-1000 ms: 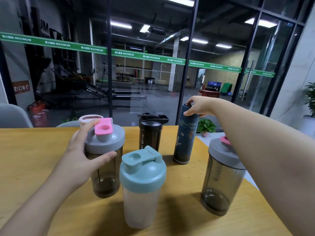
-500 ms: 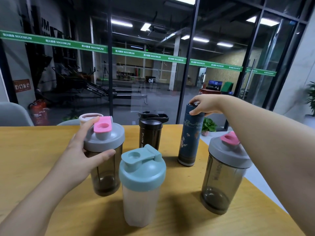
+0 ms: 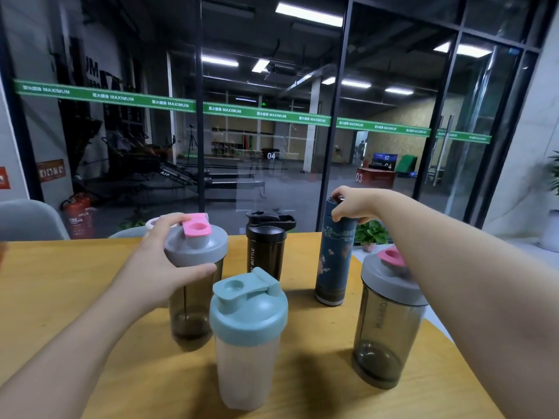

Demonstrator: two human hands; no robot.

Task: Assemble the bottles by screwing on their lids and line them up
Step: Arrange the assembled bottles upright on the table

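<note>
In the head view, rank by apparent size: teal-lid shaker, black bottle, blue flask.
1. teal-lid shaker, though it stands nearest the camera, so its true size is unsure.
2. blue flask
3. black bottle

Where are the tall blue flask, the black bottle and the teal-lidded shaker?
Blue flask [image 3: 332, 261], head view, mid body.
Black bottle [image 3: 265, 255], head view, front wall.
Teal-lidded shaker [image 3: 248, 316], head view, lid dome.

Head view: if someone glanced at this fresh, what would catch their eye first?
Both hands are on bottles: the left hand grips the grey lid of the smoky shaker at left, and the right hand grips the top of the tall blue flask farther back. Nearest, at centre, stands the teal-lidded shaker.
</note>
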